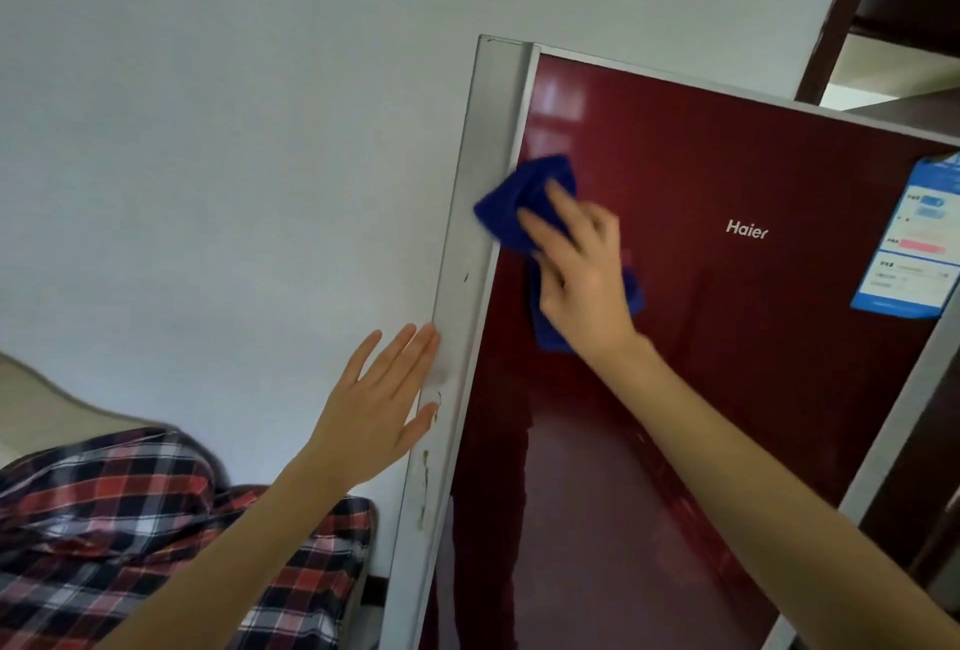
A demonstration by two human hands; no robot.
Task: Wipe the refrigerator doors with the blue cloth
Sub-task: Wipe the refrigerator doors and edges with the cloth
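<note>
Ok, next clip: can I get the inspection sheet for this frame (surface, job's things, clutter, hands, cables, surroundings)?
Surface: glossy dark red refrigerator door; grey side panel, scuffed low down.
Job's things: blue cloth against the door near its left edge.
Clutter: blue-and-white label stuck at the door's right edge.
Hands: right hand presses the cloth with straight fingers; left hand open, fingertips touching the side panel.
Cables: nothing seen.
Surroundings: white wall; plaid fabric lower left; dark wooden frame upper right.
</note>
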